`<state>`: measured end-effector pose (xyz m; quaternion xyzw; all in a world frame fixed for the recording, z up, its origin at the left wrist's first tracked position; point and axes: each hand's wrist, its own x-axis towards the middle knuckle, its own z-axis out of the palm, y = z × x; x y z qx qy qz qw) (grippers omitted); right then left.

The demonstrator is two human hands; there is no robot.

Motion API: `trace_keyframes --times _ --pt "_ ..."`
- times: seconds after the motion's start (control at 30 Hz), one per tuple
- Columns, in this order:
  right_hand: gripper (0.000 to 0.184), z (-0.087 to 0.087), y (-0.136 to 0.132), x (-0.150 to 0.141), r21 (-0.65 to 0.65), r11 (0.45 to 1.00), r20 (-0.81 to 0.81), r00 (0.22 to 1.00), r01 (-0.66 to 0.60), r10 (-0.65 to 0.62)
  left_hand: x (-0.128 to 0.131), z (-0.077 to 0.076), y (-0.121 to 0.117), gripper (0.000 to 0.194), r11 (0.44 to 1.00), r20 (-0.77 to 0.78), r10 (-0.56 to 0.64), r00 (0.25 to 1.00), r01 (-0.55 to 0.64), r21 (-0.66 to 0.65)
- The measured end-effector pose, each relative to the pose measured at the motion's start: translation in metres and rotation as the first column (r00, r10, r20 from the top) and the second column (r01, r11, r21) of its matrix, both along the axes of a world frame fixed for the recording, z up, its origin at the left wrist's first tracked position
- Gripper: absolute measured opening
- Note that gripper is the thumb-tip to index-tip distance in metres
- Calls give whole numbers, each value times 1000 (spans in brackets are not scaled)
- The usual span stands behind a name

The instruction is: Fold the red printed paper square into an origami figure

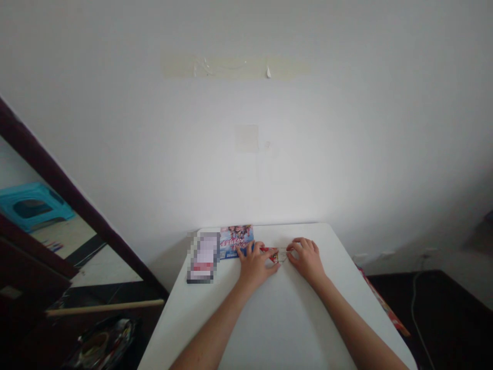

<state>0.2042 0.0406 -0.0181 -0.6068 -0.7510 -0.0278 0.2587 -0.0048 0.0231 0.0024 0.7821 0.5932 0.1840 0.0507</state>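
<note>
A small flat paper piece (282,255), white with a red printed part at its left, lies between my hands near the far side of the white table (277,318). My left hand (253,264) grips its red end between thumb and forefinger, while the other fingers rest by the lower right edge of a blue printed leaflet (234,244). At the right end of the paper, the thumb and fingertips of my right hand (308,258) are pinched together on its edge. Fingers cover part of the piece, and its exact shape is too small to make out.
A phone-like slab (204,257), blurred by pixelation, lies left of the leaflet. The white wall (292,174) rises behind the table. Left of the table are a wooden stick (108,307), a filled dark bag (108,341) and a blue plastic stool (34,205).
</note>
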Motion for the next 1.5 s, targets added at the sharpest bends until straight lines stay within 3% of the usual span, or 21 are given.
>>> trace_keyframes --times 0.37,0.77,1.5 --pt "17 -1 2 0 10 1000 0 1000 8 -8 -5 -9 6 38 1000 30 -8 1000 8 3" --pt "18 2 -2 -1 -39 998 -19 999 -41 40 -4 -2 6 38 999 16 24 1000 -23 -31" --pt "31 -4 -4 -2 -80 992 -47 994 -97 94 -5 -7 8 37 1000 13 24 1000 -24 -2"
